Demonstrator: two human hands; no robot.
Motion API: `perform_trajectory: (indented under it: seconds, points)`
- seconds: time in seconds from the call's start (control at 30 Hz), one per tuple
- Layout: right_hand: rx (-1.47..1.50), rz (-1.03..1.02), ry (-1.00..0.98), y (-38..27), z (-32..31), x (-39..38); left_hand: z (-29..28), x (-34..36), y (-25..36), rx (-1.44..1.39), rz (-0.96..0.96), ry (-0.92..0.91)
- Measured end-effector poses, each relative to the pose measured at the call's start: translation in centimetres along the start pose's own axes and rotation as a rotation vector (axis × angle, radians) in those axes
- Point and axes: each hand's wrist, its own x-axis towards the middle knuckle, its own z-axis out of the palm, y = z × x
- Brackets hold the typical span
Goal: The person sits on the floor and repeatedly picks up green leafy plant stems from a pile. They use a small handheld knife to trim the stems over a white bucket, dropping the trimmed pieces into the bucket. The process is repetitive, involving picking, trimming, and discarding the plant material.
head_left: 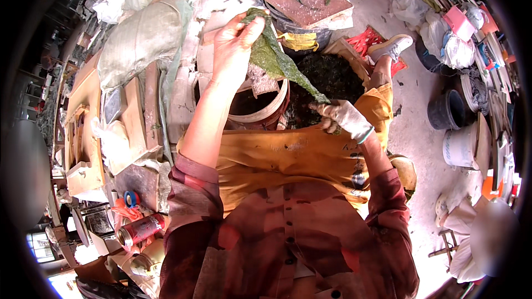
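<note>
A long, wrinkled green kelp leaf (272, 58) is stretched slantwise between my hands. Its broad upper end is pinched in my bare left hand (235, 44), fingers closed. My right hand (344, 120), in a pale knit glove, is closed on the narrow lower end. Below the leaf stands a bucket with a whitish rim (260, 116), partly hidden, with a small salt-speckled board (261, 82) over its far side. Beside the bucket, next to my gloved hand, lies a dark heap of wet-looking leaves (328, 75). An orange-brown apron (271, 152) covers my lap.
A reddish board (302, 0) covers a dark tub (310, 39) ahead. White-dusted blocks and a stuffed sack (144, 41) stand at left, near a red can (141, 230). To the right are a black bucket (446, 109) and a white bucket (461, 145). Another person sits at lower right.
</note>
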Motion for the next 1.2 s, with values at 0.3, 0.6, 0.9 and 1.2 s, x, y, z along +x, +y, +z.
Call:
perform_trajectory:
  seconds: [0.3, 0.6, 0.9, 1.2]
  points:
    - [-0.103, -0.616, 0.076, -7.1, 1.8, 0.8, 3.8, -1.4, -1.5, 0.373, -0.337, -0.287]
    - [0.229, -0.704, 0.099, -5.8, 3.2, 3.0, 0.8, -2.7, -1.9, 0.144, -0.345, -0.085]
    - [0.278, -0.535, -0.004, -6.0, 1.9, 2.5, -1.0, -4.3, -2.4, 0.117, -0.461, -0.136]
    - [-0.140, -0.493, 0.198, -6.3, 4.1, 4.0, -0.8, -5.7, -2.9, 0.078, -0.538, 0.086]
